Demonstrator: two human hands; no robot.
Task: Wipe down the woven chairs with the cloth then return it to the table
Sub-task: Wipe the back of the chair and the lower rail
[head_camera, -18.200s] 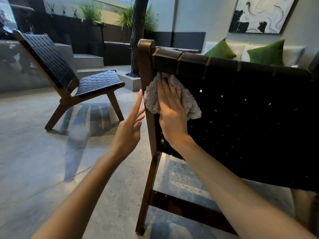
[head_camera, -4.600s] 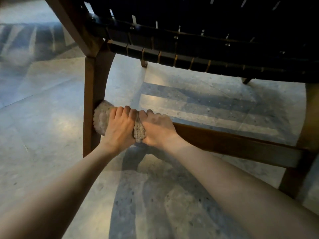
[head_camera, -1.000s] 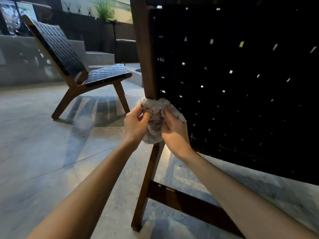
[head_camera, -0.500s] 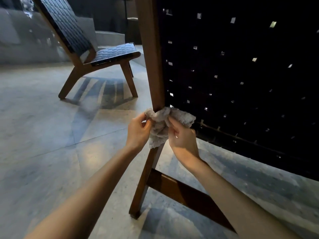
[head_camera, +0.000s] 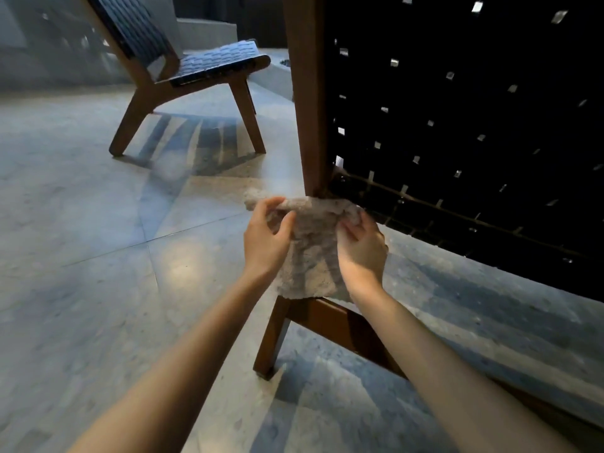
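A fluffy beige cloth [head_camera: 309, 253] hangs spread between my two hands, just in front of the near woven chair [head_camera: 457, 125]. My left hand [head_camera: 266, 238] pinches its upper left corner between thumb and fingers. My right hand [head_camera: 362, 248] grips its right edge. The near chair shows its dark woven back and brown wooden post [head_camera: 305, 93], which stands directly behind the cloth. Whether the cloth touches the post I cannot tell. A second woven chair [head_camera: 183, 60] stands further off at the upper left.
Pale stone floor tiles [head_camera: 98, 256] stretch to the left and below. The near chair's wooden crossbar [head_camera: 340, 325] and leg [head_camera: 271, 341] sit low under my hands. A grey stone step [head_camera: 206, 29] rises behind the far chair. No table is in view.
The cloth was bunched around the chair's post; now it hangs spread open between my hands, which have moved apart and lower. The view has tilted downward.
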